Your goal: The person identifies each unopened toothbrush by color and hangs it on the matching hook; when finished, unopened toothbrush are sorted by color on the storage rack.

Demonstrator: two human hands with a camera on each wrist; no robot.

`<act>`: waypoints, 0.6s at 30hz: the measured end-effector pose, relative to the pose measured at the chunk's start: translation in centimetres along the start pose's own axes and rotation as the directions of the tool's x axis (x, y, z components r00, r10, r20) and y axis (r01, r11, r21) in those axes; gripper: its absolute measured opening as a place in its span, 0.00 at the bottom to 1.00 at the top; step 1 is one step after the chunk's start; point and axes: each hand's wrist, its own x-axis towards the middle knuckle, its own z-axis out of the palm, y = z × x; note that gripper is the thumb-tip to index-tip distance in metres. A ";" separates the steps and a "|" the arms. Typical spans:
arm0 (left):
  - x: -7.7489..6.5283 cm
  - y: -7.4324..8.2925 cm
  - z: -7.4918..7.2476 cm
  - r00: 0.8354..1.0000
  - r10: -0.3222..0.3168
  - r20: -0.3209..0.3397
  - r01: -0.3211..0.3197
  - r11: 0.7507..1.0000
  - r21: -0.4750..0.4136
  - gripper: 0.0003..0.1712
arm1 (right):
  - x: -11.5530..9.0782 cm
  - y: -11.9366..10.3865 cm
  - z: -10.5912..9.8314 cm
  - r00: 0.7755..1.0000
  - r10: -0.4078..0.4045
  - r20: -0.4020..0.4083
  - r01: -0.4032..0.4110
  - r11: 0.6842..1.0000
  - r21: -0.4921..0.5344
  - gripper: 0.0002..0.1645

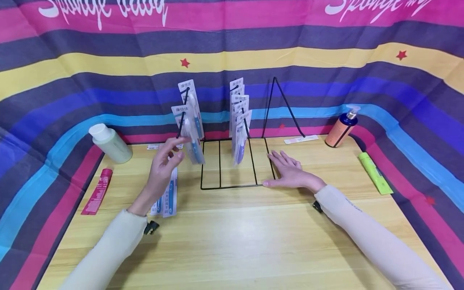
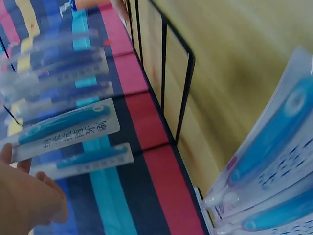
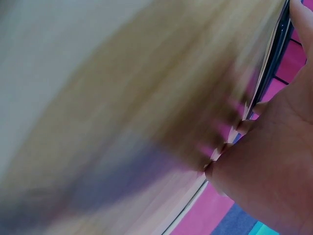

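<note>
My left hand (image 1: 164,165) is raised beside the front packaged toothbrush (image 1: 193,147) on the left hook of the black wire rack (image 1: 235,186). Its index finger reaches the package's edge, while the thumb stands apart from it. In the left wrist view, the fingers are at one end of a blue toothbrush package (image 2: 68,128); another hangs behind. More toothbrush packages (image 1: 240,133) hang on the middle hook, while the right upright (image 1: 288,104) carries none. My right hand (image 1: 290,171) rests with spread fingers at the rack's right side, palm toward the table.
Loose toothbrush packages (image 1: 169,199) lie partly behind the left wrist. A pale green bottle (image 1: 110,143) and pink tube (image 1: 98,192) are at left. An orange pump bottle (image 1: 338,131) and green tube (image 1: 375,173) are at right. One flat package (image 1: 301,139) lies behind the rack.
</note>
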 end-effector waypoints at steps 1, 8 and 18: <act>0.6 -0.4 -0.2 1.000 -0.015 0.011 0.015 1.000 -0.011 0.22 | 0.0 0.0 0.0 1.000 0.001 0.002 -0.001 1.000 -0.001 0.71; 3.5 -2.2 -0.9 0.996 -0.093 0.015 0.094 0.993 -0.065 0.22 | 0.2 0.0 0.0 1.000 0.008 0.002 -0.008 1.000 -0.018 0.72; 4.8 -3.7 -1.3 0.988 -0.152 0.035 0.155 0.984 -0.089 0.23 | 0.1 -0.1 0.0 1.000 0.007 0.004 -0.007 1.000 -0.009 0.71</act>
